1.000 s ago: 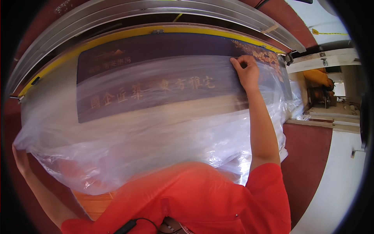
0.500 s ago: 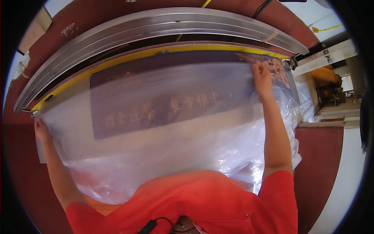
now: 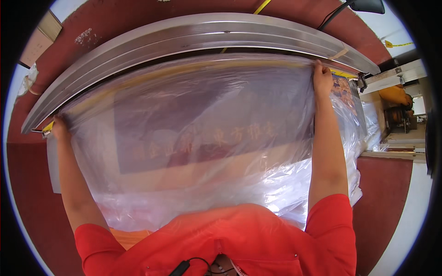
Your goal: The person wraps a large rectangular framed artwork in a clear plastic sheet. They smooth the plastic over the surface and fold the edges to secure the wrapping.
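A large sheet of clear plastic film [image 3: 276,193] is stretched between my two hands over a flat panel. My left hand [image 3: 60,128] grips the film's far edge at the left end of the long metal frame. At the right, my right hand [image 3: 323,79] pinches the same edge near the metal bars. Beneath the film shows a dark sign panel [image 3: 152,129] with gold characters, blurred by the plastic. Its orange-patterned right end [image 3: 345,94] sticks out uncovered beyond my right hand. The near part of the film lies crumpled against my red shirt.
A long silver metal beam [image 3: 198,37] runs across behind the panel, with a yellow strip [image 3: 343,73] along its near side. An open doorway [image 3: 400,110] at the right shows machinery beyond. A black object on a stalk [image 3: 368,5] stands at the far right. Red floor surrounds the work surface.
Both hands have moved away from me toward the metal beam, the right one also slightly rightward. The film now covers the yellow strip and most of the dark panel, pulled tighter.
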